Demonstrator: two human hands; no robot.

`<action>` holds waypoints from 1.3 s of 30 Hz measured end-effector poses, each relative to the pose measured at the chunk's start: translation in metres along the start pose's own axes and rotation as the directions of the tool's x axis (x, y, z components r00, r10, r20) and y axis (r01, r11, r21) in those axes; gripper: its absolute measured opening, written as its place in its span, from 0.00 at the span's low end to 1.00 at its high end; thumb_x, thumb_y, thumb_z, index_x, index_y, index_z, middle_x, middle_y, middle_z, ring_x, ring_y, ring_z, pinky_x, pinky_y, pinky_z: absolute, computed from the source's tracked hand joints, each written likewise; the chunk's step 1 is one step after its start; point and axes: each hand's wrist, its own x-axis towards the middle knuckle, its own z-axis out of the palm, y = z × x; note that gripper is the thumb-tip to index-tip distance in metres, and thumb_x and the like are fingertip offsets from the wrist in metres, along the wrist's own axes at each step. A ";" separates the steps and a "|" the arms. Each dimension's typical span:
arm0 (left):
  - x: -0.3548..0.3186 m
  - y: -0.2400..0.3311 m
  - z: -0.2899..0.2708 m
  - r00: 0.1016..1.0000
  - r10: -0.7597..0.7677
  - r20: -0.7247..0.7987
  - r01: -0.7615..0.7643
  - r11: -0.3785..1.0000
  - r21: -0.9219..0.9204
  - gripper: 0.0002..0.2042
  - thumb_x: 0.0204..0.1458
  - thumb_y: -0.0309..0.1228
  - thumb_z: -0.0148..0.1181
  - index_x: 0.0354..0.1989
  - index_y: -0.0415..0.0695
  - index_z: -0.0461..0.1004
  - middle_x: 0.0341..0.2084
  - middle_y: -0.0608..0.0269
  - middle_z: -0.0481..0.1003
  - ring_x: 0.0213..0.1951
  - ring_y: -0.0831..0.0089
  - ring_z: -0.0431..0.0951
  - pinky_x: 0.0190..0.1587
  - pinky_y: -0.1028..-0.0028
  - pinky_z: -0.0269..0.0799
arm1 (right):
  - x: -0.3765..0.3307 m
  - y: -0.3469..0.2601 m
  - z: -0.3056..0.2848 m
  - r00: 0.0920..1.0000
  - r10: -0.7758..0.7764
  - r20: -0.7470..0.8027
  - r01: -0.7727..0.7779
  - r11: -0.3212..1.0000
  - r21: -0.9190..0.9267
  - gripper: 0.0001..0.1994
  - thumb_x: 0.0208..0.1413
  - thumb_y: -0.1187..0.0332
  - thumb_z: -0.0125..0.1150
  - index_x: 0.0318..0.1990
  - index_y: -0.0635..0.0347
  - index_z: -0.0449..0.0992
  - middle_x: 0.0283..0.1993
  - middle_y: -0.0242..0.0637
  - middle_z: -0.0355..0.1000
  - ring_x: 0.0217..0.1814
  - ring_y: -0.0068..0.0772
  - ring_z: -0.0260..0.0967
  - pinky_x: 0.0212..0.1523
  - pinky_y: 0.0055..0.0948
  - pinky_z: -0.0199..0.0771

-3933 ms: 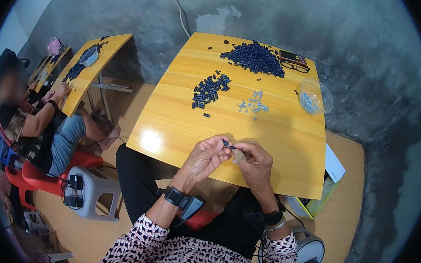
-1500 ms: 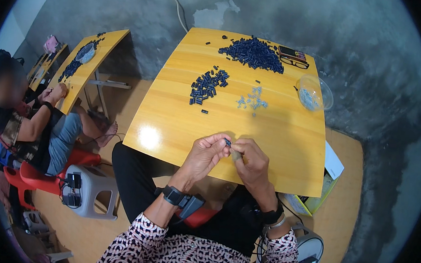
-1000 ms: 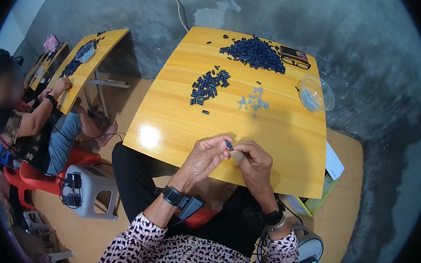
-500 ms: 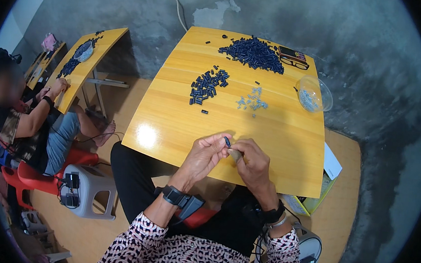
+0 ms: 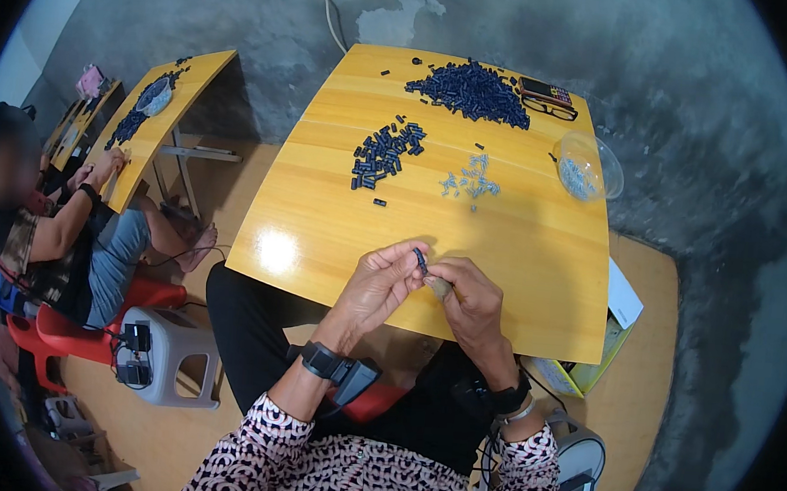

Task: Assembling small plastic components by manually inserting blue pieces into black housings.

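Observation:
Over the near edge of the yellow wooden table, my left hand [image 5: 380, 286] pinches a small dark cylindrical plastic piece [image 5: 420, 263] between thumb and fingertips. Close against it, my right hand [image 5: 472, 301] is closed in a pinch at the piece's near end; whatever its fingertips hold is too small to make out. Farther up the table lies a small heap of similar dark pieces [image 5: 386, 156], with one loose piece [image 5: 380, 203] just below it. To its right are scattered small pale metallic bits [image 5: 473, 180].
A large dark heap [image 5: 470, 91] lies at the table's far side, beside a keypad phone [image 5: 545, 92] and glasses [image 5: 558, 112]. At the right edge stands a clear round tub [image 5: 577, 178] of pale bits. On the left a person [image 5: 57, 222] works at another table [image 5: 200, 72].
Both hands stay together around the dark piece with only slight finger movement. The whole view has shifted a little.

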 end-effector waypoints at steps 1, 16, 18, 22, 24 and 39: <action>0.000 0.000 0.000 1.000 0.000 -0.001 0.000 1.000 0.001 0.10 0.55 0.25 0.55 0.44 0.35 0.72 0.33 0.64 0.73 0.30 0.79 0.71 0.41 0.77 0.72 | 0.000 -0.001 0.000 1.000 0.005 0.000 -0.005 1.000 0.006 0.07 0.46 0.78 0.62 0.34 0.64 0.74 0.32 0.42 0.72 0.34 0.41 0.72 0.33 0.30 0.72; -0.003 0.001 0.002 1.000 -0.019 -0.023 0.019 0.999 0.034 0.11 0.54 0.25 0.56 0.45 0.33 0.72 0.31 0.60 0.75 0.28 0.79 0.74 0.35 0.83 0.72 | 0.002 -0.003 0.000 1.000 -0.002 -0.015 0.002 1.000 0.026 0.07 0.45 0.78 0.64 0.32 0.64 0.74 0.30 0.40 0.71 0.29 0.37 0.71 0.28 0.28 0.70; -0.003 0.001 0.002 1.000 -0.015 -0.027 0.016 0.999 0.029 0.12 0.54 0.25 0.56 0.45 0.32 0.72 0.30 0.60 0.75 0.28 0.79 0.74 0.34 0.84 0.72 | 0.001 -0.002 0.000 1.000 0.002 -0.022 -0.001 0.999 0.035 0.06 0.46 0.78 0.64 0.32 0.65 0.74 0.30 0.40 0.71 0.29 0.36 0.71 0.28 0.28 0.69; -0.005 0.004 0.006 0.999 -0.024 -0.037 0.025 0.999 0.026 0.12 0.54 0.25 0.56 0.45 0.32 0.72 0.29 0.60 0.75 0.28 0.79 0.74 0.33 0.84 0.72 | -0.003 0.002 0.003 0.997 0.060 -0.042 -0.057 0.996 0.072 0.04 0.47 0.78 0.62 0.32 0.65 0.74 0.30 0.40 0.72 0.29 0.36 0.71 0.28 0.26 0.69; -0.005 0.003 0.004 0.999 -0.028 -0.022 0.029 0.999 0.038 0.12 0.54 0.24 0.56 0.45 0.32 0.72 0.30 0.60 0.75 0.28 0.79 0.74 0.33 0.84 0.72 | -0.004 0.002 0.005 0.996 0.079 -0.045 -0.074 0.993 0.097 0.04 0.47 0.78 0.62 0.32 0.65 0.74 0.29 0.40 0.71 0.29 0.33 0.71 0.28 0.25 0.69; -0.003 0.001 0.002 1.000 0.000 -0.008 0.000 0.999 0.054 0.13 0.55 0.23 0.55 0.48 0.32 0.70 0.28 0.62 0.74 0.27 0.81 0.73 0.34 0.83 0.73 | -0.003 0.004 0.003 0.981 0.188 0.047 -0.194 0.950 0.246 0.05 0.46 0.79 0.63 0.32 0.66 0.74 0.29 0.38 0.71 0.31 0.27 0.70 0.30 0.23 0.68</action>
